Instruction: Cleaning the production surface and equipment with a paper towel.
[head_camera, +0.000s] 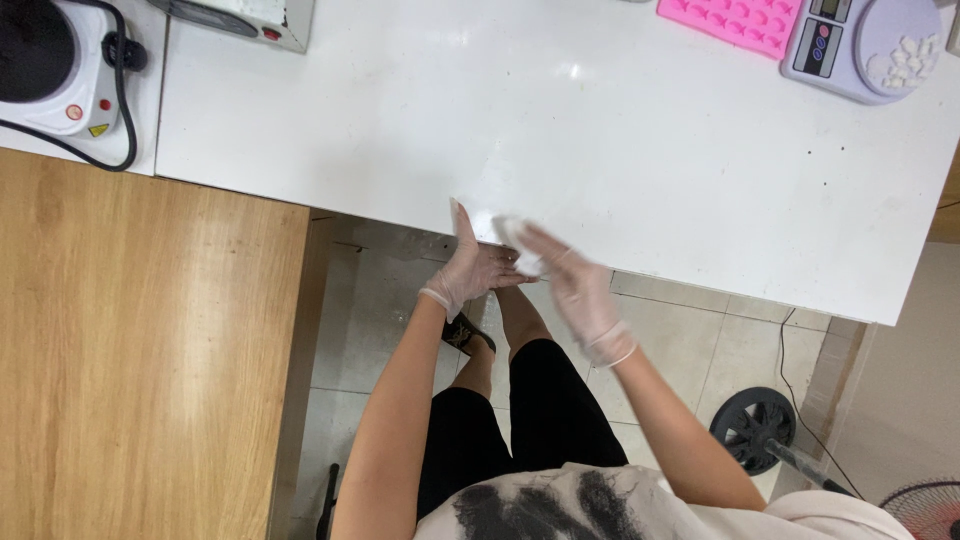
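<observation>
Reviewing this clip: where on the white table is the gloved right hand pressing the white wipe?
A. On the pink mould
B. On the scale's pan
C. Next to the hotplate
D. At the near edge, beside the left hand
D. The right hand presses the white wipe at the near edge of the white table, with the left hand right beside it.

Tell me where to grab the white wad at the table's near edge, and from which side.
Grip the white wad at its end overhanging the white table edge, coming from the near side below. It looks soft and crumpled, and the right hand covers its top while the left hand cups beneath the edge, so a pinch probably suits.
</observation>
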